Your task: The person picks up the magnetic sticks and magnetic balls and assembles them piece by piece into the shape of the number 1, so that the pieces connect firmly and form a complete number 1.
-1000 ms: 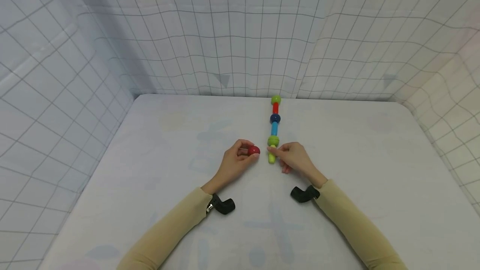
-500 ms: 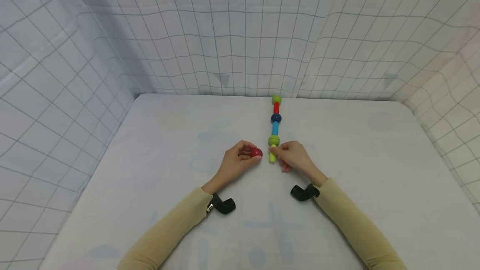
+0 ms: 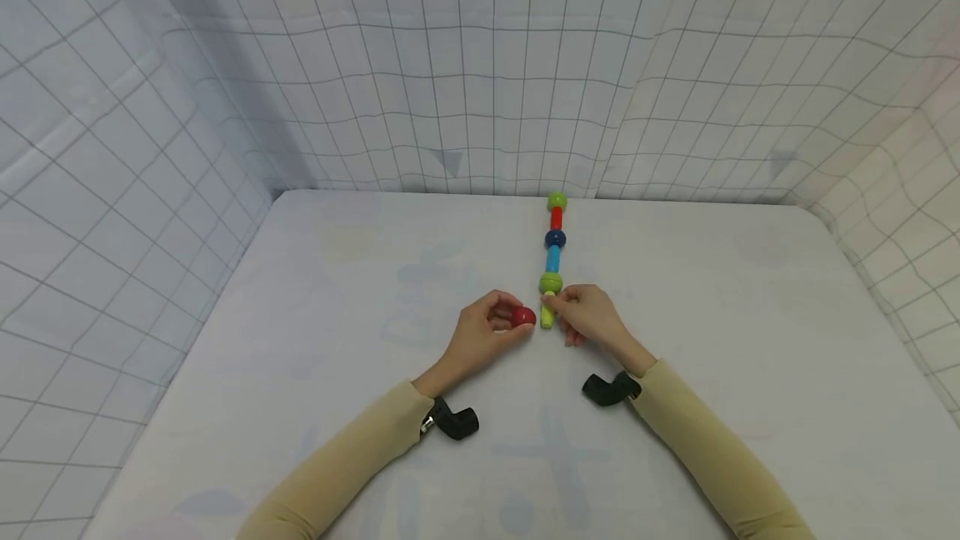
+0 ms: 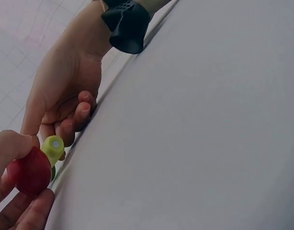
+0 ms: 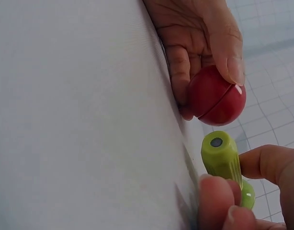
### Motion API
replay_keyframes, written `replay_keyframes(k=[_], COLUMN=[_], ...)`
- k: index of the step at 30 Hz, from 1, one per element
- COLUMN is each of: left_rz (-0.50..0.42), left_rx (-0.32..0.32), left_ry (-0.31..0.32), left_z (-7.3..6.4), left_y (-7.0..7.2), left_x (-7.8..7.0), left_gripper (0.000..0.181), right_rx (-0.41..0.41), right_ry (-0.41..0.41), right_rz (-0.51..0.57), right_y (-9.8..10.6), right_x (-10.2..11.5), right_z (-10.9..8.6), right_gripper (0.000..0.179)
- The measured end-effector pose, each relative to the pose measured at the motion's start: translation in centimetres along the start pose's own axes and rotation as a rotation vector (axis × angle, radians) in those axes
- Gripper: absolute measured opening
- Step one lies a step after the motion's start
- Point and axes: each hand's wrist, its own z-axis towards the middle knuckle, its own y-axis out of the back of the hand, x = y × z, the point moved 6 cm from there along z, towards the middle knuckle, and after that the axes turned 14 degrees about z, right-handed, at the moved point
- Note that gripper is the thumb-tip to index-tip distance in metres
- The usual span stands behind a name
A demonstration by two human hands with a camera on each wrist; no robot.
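My left hand [image 3: 480, 333] pinches a red ball [image 5: 217, 96] with a groove round it, thumb on one side and fingers on the other. Just to its right, my right hand [image 3: 592, 312] pinches a yellow-green rod [image 5: 220, 155] whose near end shows a round grey spot. That rod is the near end of a straight row on the table: a grooved green ball [image 3: 551, 282], a light blue rod [image 3: 553, 259], a dark blue ball [image 3: 555, 239], a red rod [image 3: 557, 218] and a green ball [image 3: 557, 202] at the far end. The red ball is close beside the rod's near end.
The white table [image 3: 360, 273] has faint printed shapes. White grid-patterned cloth [image 3: 487, 65] hangs behind it and at both sides. A black wrist device [image 3: 456, 422] sits at the left sleeve, and another black device [image 3: 609, 389] at the right.
My left hand has moved right and slightly nearer with the red ball, closer to the yellow-green rod's end. The right hand keeps its grip, and the row has shifted very slightly right.
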Motion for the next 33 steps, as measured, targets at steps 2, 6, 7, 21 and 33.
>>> replay_keyframes(k=[2, 6, 7, 21, 33], left_rz=[0.014, 0.078, 0.104, 0.394, 0.395], left_rx=[-0.006, -0.021, -0.025, -0.020, -0.038], left_ry=[-0.026, -0.043, -0.045, -0.083, -0.039], left_z=[-0.1, -0.3, -0.3, -0.7, -0.5], left_y=[-0.2, -0.4, -0.5, -1.5, -1.9], left_x=[-0.3, -0.5, -0.5, -1.8, -2.1], left_gripper=[0.029, 0.027, 0.026, 0.025, 0.029], right_rx=[-0.006, -0.011, -0.012, -0.028, -0.035], right_ry=[0.000, -0.003, -0.002, -0.001, -0.012], right_rz=[0.008, 0.015, 0.016, 0.026, 0.027], right_y=[0.0, 0.1, 0.1, 0.2, 0.1], right_x=[0.0, -0.1, -0.1, -0.1, -0.1], right_z=[0.0, 0.0, 0.0, 0.1, 0.0], right_gripper=[0.036, 0.036, 0.036, 0.035, 0.032])
